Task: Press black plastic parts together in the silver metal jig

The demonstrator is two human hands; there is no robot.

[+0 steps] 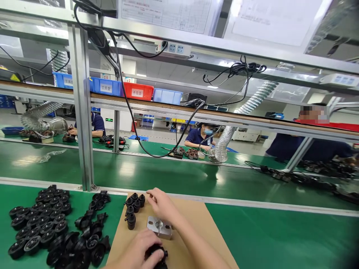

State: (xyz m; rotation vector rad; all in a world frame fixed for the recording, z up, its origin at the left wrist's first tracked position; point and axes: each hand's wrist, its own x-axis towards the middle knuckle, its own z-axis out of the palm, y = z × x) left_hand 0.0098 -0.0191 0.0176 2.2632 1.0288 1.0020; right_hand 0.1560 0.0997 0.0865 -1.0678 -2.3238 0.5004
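Note:
My left hand [144, 246] is closed around a black plastic part [160, 264] at the near side of the brown board [193, 228]; most of that part is hidden under my fingers. Beyond it, my right hand [160, 203] reaches over the board with fingers stretched out to the left and nothing visible in them. Its fingertips are close to a cluster of small black fittings with narrow tops [134, 203]. Between my two hands lies a silver metal block fixture [159, 227] with slots and a raised centre.
Many round black parts [42, 220] and black elbow-shaped pieces [86, 239] cover the green table at left. A metal post [81, 112] rises behind them. Blue bins and a red bin [137, 91] sit on the shelf above a hanging cable [131, 123]. Co-workers sit across the conveyor.

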